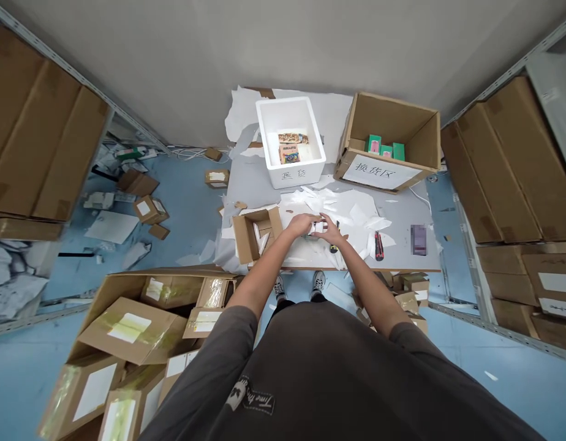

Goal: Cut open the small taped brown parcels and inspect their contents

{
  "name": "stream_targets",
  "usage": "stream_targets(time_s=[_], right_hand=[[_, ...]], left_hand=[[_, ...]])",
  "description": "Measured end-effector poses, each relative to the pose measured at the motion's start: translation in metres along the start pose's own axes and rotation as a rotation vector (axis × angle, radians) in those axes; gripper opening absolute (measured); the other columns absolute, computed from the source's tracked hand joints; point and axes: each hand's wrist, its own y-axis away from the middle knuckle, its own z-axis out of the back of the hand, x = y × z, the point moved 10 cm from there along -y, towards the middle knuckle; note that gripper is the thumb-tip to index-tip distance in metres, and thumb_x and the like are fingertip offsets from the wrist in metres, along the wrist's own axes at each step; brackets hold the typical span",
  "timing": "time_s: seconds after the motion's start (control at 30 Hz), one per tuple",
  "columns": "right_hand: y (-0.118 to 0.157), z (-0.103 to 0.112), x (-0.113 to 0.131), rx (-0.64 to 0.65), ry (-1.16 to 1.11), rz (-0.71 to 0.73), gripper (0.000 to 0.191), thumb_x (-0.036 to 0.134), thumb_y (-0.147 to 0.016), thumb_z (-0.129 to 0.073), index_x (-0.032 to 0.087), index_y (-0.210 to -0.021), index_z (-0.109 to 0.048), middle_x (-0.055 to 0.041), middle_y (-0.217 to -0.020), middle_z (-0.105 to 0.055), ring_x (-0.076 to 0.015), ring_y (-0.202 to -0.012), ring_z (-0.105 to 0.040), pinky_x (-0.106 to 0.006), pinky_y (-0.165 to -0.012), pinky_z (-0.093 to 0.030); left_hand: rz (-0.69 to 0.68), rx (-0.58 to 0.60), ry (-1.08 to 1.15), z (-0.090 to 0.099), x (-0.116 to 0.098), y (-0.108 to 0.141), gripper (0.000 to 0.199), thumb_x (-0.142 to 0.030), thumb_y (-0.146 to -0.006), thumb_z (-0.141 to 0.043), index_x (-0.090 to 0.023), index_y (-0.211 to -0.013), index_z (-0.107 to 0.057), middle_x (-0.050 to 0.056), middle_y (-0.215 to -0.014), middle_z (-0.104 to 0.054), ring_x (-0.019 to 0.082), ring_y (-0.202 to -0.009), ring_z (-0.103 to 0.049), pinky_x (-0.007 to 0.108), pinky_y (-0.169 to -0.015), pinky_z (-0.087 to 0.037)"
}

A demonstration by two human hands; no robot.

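Observation:
Over the front middle of the table, my left hand [305, 224] and my right hand [330, 229] meet around a small white item [318, 227]. Fingers of both hands are closed on it, and its exact kind is too small to make out. Just left of my left hand stands an opened cardboard box [246, 239] with white paper pieces [261, 237] inside. Beside my right wrist lies a yellow and black tool [334, 247], partly hidden. Farther right is a red and black hand tool [379, 246]. Torn white paper [310, 199] is scattered beyond my hands.
At the back of the table [292, 262] stand a white foam bin [290, 176] with several packets and a cardboard box [379, 174] with green boxes. A blurred phone-like object [419, 239] lies right. A large carton of parcels [109, 294] is left; shelves with boxes flank both sides.

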Motion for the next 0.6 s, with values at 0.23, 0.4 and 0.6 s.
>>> stream_targets(time_s=[0.23,0.4,0.6], right_hand=[[0.007,0.008,0.013,-0.137,0.152,-0.018,0.092,0.031,-0.066,-0.081,0.028,-0.155,-0.058,-0.0128,-0.144,-0.066,-0.0346,-0.126,-0.065,-0.052,-0.111,-0.055],[0.014,0.016,-0.009,-0.112,-0.099,-0.099,0.074,0.044,-0.072,-0.07,0.028,-0.144,-0.064,-0.0106,-0.145,-0.066,-0.0289,-0.125,-0.066,-0.046,-0.103,-0.06],[0.018,0.01,-0.046,-0.107,-0.391,-0.19,0.065,0.056,-0.07,-0.075,0.03,-0.129,-0.068,-0.0067,-0.137,-0.071,-0.0261,-0.122,-0.067,-0.043,-0.1,-0.061]], left_hand=[[0.048,0.059,0.029,-0.009,0.003,0.009,0.068,-0.017,-0.085,-0.062,-0.028,-0.152,-0.067,0.005,-0.138,-0.08,0.029,-0.122,-0.076,0.036,-0.105,-0.058],[-0.006,0.1,0.099,-0.018,0.004,0.01,0.064,-0.038,-0.089,-0.07,-0.026,-0.151,-0.062,0.007,-0.143,-0.076,0.031,-0.126,-0.074,0.038,-0.107,-0.056],[-0.077,0.103,0.167,-0.018,0.007,0.008,0.047,-0.044,-0.078,-0.083,-0.025,-0.119,-0.072,0.007,-0.128,-0.079,0.03,-0.117,-0.075,0.035,-0.103,-0.055]])
